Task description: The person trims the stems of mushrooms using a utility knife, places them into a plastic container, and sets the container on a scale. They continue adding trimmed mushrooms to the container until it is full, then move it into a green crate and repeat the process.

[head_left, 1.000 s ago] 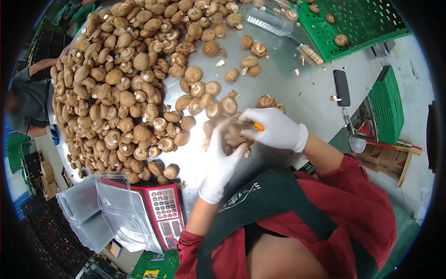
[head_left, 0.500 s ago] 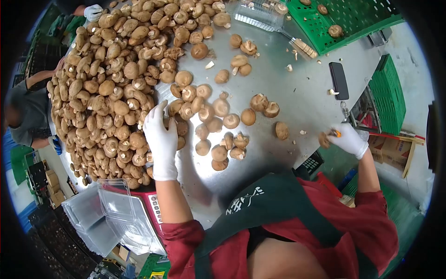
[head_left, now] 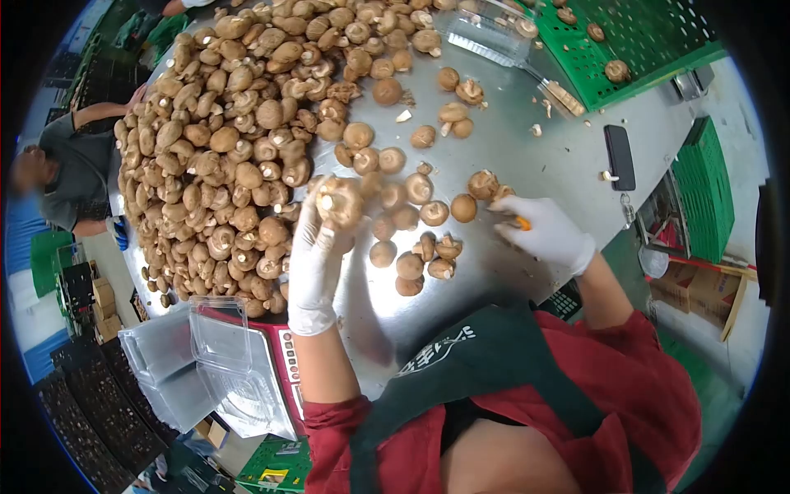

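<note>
My left hand [head_left: 317, 263], in a white glove, holds up a mushroom [head_left: 339, 202] with its pale stem facing the camera. Beside that hand lies a large pile of brown mushrooms [head_left: 222, 156] on the metal table [head_left: 510, 107]. My right hand [head_left: 543, 232], also gloved, is closed around a small tool with an orange part [head_left: 522, 223]. Its fingertips are beside a pair of mushrooms [head_left: 483, 184]. Between my hands are several loose mushrooms, some with caps up and some with stems up.
A scale [head_left: 288, 370] with clear plastic boxes [head_left: 222, 337] stands at the lower left. A phone [head_left: 620, 157] lies at the right. Green crate [head_left: 658, 49], upper right; clear tray [head_left: 485, 41] beside it. Another person [head_left: 62, 169] is at the far left.
My left hand has lifted a mushroom off the pile's edge. My right hand has moved left over the table, and the mushroom it held is no longer visible there. The view has shifted slightly.
</note>
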`<action>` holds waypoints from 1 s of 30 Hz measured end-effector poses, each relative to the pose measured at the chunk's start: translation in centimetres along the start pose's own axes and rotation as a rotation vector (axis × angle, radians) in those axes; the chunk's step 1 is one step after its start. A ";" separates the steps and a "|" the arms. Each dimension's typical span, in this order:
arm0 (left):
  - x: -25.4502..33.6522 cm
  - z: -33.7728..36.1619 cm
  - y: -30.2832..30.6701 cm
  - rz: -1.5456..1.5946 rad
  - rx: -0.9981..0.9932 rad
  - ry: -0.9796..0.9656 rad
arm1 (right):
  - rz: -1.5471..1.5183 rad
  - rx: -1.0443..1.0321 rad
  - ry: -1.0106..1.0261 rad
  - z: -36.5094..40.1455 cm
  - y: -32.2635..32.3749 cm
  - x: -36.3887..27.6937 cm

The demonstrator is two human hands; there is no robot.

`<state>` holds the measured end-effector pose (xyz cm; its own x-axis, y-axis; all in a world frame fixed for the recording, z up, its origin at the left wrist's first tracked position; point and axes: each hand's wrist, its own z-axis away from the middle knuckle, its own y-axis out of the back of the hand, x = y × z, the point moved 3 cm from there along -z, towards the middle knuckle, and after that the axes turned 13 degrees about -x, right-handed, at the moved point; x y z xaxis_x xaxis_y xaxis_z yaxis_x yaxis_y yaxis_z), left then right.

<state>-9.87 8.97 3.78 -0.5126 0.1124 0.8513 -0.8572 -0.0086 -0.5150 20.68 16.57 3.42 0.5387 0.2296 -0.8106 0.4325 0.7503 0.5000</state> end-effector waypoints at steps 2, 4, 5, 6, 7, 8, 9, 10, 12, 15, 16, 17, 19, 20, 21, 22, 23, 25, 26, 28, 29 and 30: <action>-0.9 1.0 0.4 0.033 0.044 -0.013 | 0.077 0.026 0.138 -3.1 -1.0 -2.6; -1.2 2.2 0.3 0.057 0.111 -0.029 | 0.098 0.001 0.194 -4.9 -1.8 -4.9; -1.9 2.9 1.3 -0.006 0.124 -0.068 | 0.057 0.024 0.232 -5.7 -2.2 -5.2; -1.9 3.7 1.3 -0.049 0.160 -0.081 | 0.016 0.045 0.267 -6.5 -2.5 -5.1; -1.9 4.5 1.1 -0.092 0.194 -0.100 | -0.020 0.069 0.306 -7.0 -2.3 -4.8; -2.0 5.6 1.4 -0.284 0.322 -0.027 | 0.044 0.001 0.187 -7.5 -2.0 -4.0; -1.3 6.0 -0.1 -0.370 0.365 -0.012 | 0.115 0.047 0.198 -8.0 -1.9 -3.5; -2.2 6.8 0.0 -0.430 0.400 -0.009 | 0.184 0.094 0.211 -8.6 -2.0 -2.9; -2.3 7.1 -2.6 -0.415 0.510 0.122 | 0.243 0.133 0.228 -9.8 -1.8 -2.9; -6.6 8.1 -2.7 -0.896 0.421 0.095 | 0.290 0.072 0.259 -12.8 -2.8 -4.8; -7.7 8.2 -3.1 -0.996 0.412 0.133 | 0.303 0.050 0.267 -14.0 -3.6 -5.4; -8.9 8.4 -3.5 -1.094 0.404 0.172 | 0.316 0.025 0.276 -15.3 -4.7 -5.9; -11.3 8.4 -3.6 -0.961 0.322 0.067 | 0.376 -0.033 0.287 -16.7 -6.4 -5.8; -11.4 8.0 -4.0 -0.966 0.251 0.055 | 0.423 -0.064 0.285 -17.3 -7.2 -5.4; -11.4 7.6 -4.4 -0.970 0.180 0.046 | 0.468 -0.097 0.281 -17.5 -7.7 -5.6; -12.1 7.5 -4.6 -0.983 0.145 0.031 | 0.464 -0.130 0.299 -17.5 -7.7 -5.7; -12.2 7.2 -4.8 -0.958 0.118 0.002 | 0.468 -0.128 0.280 -17.8 -7.4 -5.8; -11.8 6.7 -4.8 -1.030 0.085 -0.005 | 0.474 -0.132 0.246 -18.0 -7.1 -6.9; -11.8 6.7 -4.7 -1.042 0.088 -0.023 | 0.459 -0.108 0.308 -18.4 -7.3 -7.5; -11.6 6.6 -4.7 -1.068 0.090 -0.056 | 0.482 -0.158 0.399 -19.2 -8.9 -8.7; -11.4 6.5 -4.7 -1.069 0.100 -0.046 | 0.492 -0.180 0.443 -19.6 -9.7 -9.1; -10.9 6.8 -4.9 -1.070 0.106 -0.032 | 0.524 -0.219 0.401 -20.4 -10.1 -9.0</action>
<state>-0.45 1.07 -2.34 0.5070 0.0866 0.8576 -0.8605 -0.0074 0.5095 -3.29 19.54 -0.59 0.3094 0.7758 -0.5500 0.0097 0.5757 0.8176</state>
